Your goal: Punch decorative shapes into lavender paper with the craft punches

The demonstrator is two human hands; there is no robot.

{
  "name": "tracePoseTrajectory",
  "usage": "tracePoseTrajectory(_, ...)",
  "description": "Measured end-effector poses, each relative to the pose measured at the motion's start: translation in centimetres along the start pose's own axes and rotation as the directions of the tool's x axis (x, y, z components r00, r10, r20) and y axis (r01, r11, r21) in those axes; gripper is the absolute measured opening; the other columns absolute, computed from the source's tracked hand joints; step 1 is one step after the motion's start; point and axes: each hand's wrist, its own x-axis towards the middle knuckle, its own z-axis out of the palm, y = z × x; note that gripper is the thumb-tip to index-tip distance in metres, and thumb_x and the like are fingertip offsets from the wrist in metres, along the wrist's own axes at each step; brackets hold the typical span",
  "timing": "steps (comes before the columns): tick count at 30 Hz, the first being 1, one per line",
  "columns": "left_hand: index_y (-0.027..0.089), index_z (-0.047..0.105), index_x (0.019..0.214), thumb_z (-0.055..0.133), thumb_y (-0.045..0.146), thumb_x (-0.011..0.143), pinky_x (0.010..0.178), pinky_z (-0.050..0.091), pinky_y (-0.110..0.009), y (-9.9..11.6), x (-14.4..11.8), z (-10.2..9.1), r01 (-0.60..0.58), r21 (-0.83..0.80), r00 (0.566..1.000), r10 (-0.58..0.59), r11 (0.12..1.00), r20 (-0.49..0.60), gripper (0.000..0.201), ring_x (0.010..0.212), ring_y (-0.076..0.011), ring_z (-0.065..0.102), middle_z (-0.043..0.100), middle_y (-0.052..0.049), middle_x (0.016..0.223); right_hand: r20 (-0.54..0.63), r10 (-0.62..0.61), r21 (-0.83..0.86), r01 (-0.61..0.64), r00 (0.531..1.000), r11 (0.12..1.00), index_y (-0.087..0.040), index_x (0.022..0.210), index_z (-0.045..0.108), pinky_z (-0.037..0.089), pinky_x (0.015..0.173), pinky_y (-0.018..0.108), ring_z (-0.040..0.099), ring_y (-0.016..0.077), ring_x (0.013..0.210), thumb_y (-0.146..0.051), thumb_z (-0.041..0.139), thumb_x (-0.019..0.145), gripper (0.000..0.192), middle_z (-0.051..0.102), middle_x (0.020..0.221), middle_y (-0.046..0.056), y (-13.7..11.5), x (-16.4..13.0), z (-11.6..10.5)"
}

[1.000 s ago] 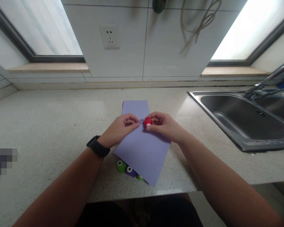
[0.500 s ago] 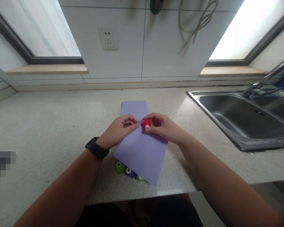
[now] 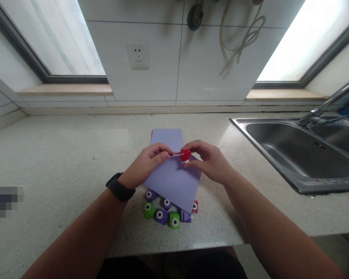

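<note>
Left hand [image 3: 147, 166] pinches the lilac sheet [image 3: 174, 180] by its upper edge, lifted off the counter [image 3: 61, 155] above a cluster of small punches [image 3: 165, 211] — right hand [image 3: 211, 162] clamps the red punch [image 3: 185, 155] onto that edge, likely to steady it.

We are holding a lilac paper sheet [image 3: 174, 180] tilted, its near corner pointing toward 6 o'clock above the counter. A small red paper punch [image 3: 185, 155] is sitting on the sheet's upper edge, toward 1 o'clock of the sheet's centre.
</note>
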Motion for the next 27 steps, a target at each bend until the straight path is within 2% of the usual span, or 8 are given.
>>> tracePoseTrajectory(3, 0.022, 0.068, 0.112, 0.076, 0.037, 0.088, 0.081, 0.054, -0.031, -0.2, -0.1, 0.1, -0.171, 0.152, 0.985, 0.174, 0.973, 0.0, 0.029, 0.099, -0.02, 0.067, 0.072, -0.007, 0.109, 0.003, -0.191, -0.243, 0.186, 0.982, 0.952, -0.024, 0.111, 0.071, 0.057, 0.093, 0.04, 0.071, 0.021, 0.103, -0.028, 0.084, 0.084, 0.03, 0.075, 0.108, 0.006, -0.4, -0.2, -0.2)
tracePoseTrajectory(5, 0.022, 0.067, 0.113, 0.08, 0.027, 0.084, 0.084, 0.055, -0.033, -0.1, -0.2, 0.3, -0.304, 0.341, 0.945, 0.326, 0.889, -0.007, 0.032, 0.1, -0.02, 0.068, 0.072, -0.006, 0.109, 0.019, -0.304, -0.307, 0.295, 0.952, 0.905, -0.023, 0.11, 0.071, 0.059, 0.089, 0.039, 0.071, 0.0205, 0.1, -0.024, 0.081, 0.087, 0.026, 0.075, 0.106, 0.006, -0.8, -0.2, -0.2)
tracePoseTrajectory(8, 0.02, 0.068, 0.103, 0.075, 0.013, 0.085, 0.084, 0.055, -0.033, 0.5, -0.3, 0.9, -0.491, 0.541, 0.832, 0.552, 0.683, 0.058, 0.02, 0.094, -0.0181, 0.07, 0.074, -0.006, 0.101, 0.028, -0.436, -0.337, 0.419, 0.9, 0.843, -0.02, 0.111, 0.07, 0.061, 0.087, 0.038, 0.071, 0.0201, 0.099, -0.017, 0.078, 0.089, 0.024, 0.074, 0.104, 0.008, -1.5, -0.2, -0.1)
tracePoseTrajectory(11, 0.02, 0.068, 0.096, 0.069, 0.007, 0.088, 0.084, 0.056, -0.033, 1.1, -0.4, 1.3, -0.582, 0.651, 0.711, 0.693, 0.488, 0.116, 0.016, 0.092, -0.0167, 0.071, 0.076, -0.005, 0.099, 0.031, -0.515, -0.385, 0.485, 0.857, 0.785, -0.018, 0.114, 0.068, 0.062, 0.086, 0.038, 0.071, 0.0201, 0.099, -0.013, 0.078, 0.088, 0.028, 0.075, 0.105, 0.009, -2.2, -0.1, 0.1)
tracePoseTrajectory(13, 0.02, 0.069, 0.097, 0.07, 0.007, 0.088, 0.082, 0.056, -0.032, 1.3, -0.5, 1.5, -0.591, 0.695, 0.665, 0.735, 0.409, 0.132, 0.015, 0.09, -0.0161, 0.071, 0.077, -0.004, 0.099, 0.042, -0.549, -0.412, 0.515, 0.835, 0.752, -0.016, 0.114, 0.067, 0.062, 0.085, 0.038, 0.071, 0.0202, 0.099, -0.011, 0.079, 0.087, 0.03, 0.075, 0.105, 0.01, -2.6, -0.1, 0.2)
tracePoseTrajectory(16, 0.02, 0.069, 0.098, 0.07, 0.009, 0.09, 0.082, 0.057, -0.031, 1.4, -0.7, 1.6, -0.598, 0.717, 0.638, 0.753, 0.357, 0.158, 0.013, 0.091, -0.0155, 0.071, 0.079, -0.003, 0.101, 0.061, -0.604, -0.471, 0.556, 0.795, 0.685, -0.014, 0.11, 0.068, 0.062, 0.085, 0.038, 0.071, 0.0208, 0.1, -0.006, 0.08, 0.085, 0.029, 0.074, 0.106, 0.011, -3.1, -0.1, 0.1)
tracePoseTrajectory(21, 0.02, 0.069, 0.098, 0.071, 0.011, 0.091, 0.085, 0.058, -0.031, 1.7, -1.0, 1.8, -0.602, 0.732, 0.609, 0.776, 0.319, 0.163, 0.012, 0.094, -0.0152, 0.071, 0.079, -0.002, 0.102, 0.05, -0.669, -0.542, 0.583, 0.742, 0.605, -0.011, 0.106, 0.07, 0.061, 0.082, 0.037, 0.069, 0.0203, 0.098, -0.003, 0.08, 0.082, 0.027, 0.073, 0.105, 0.01, -3.5, -0.6, 0.1)
tracePoseTrajectory(27, 0.018, 0.069, 0.099, 0.071, 0.009, 0.09, 0.088, 0.059, -0.031, 2.4, -1.5, 2.0, -0.635, 0.704, 0.583, 0.795, 0.318, 0.167, 0.013, 0.098, -0.0162, 0.071, 0.078, -0.004, 0.103, 0.086, -0.682, -0.559, 0.602, 0.726, 0.57, -0.008, 0.104, 0.071, 0.063, 0.081, 0.036, 0.069, 0.0207, 0.099, 0.0, 0.078, 0.083, 0.024, 0.073, 0.107, 0.01, -4.0, -1.3, 0.3)
